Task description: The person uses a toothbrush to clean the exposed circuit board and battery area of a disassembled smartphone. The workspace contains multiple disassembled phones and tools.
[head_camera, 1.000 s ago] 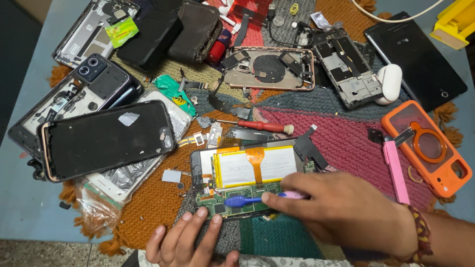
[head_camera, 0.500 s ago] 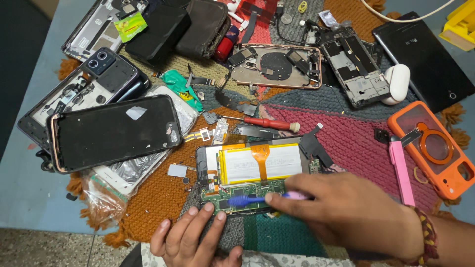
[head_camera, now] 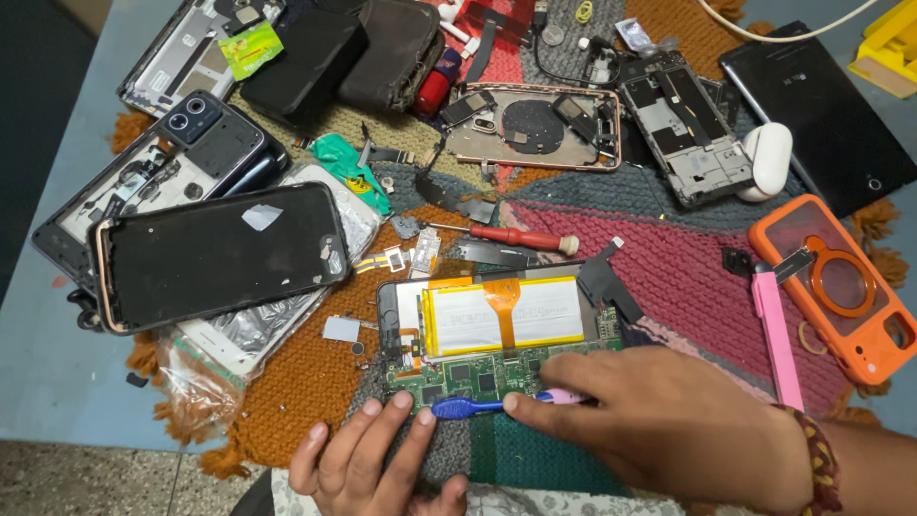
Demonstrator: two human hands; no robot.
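Clutter covers the knitted mat (head_camera: 688,277) under my hands: a black phone back (head_camera: 215,256) lies well to the left, an orange case (head_camera: 841,287) to the right, and a red-handled screwdriver (head_camera: 521,237) rests just above the piece I am working on. That piece, an opened phone (head_camera: 497,330) with its pale battery (head_camera: 501,313) and an orange ribbon across it, lies face up in the middle of the mat, its green circuit board (head_camera: 478,373) along the near edge.

My hands are apart. My right hand (head_camera: 669,420) is closed around a blue-and-pink tool (head_camera: 497,403), whose blue end lies along the board's near edge. My left hand (head_camera: 368,459) holds nothing; its fingertips (head_camera: 425,417) press down just beside the board's corner.

To do this well, I judge I should keep the left fingers firm so the phone cannot slide, work the tip gently, and stay clear of the ribbon and the battery.
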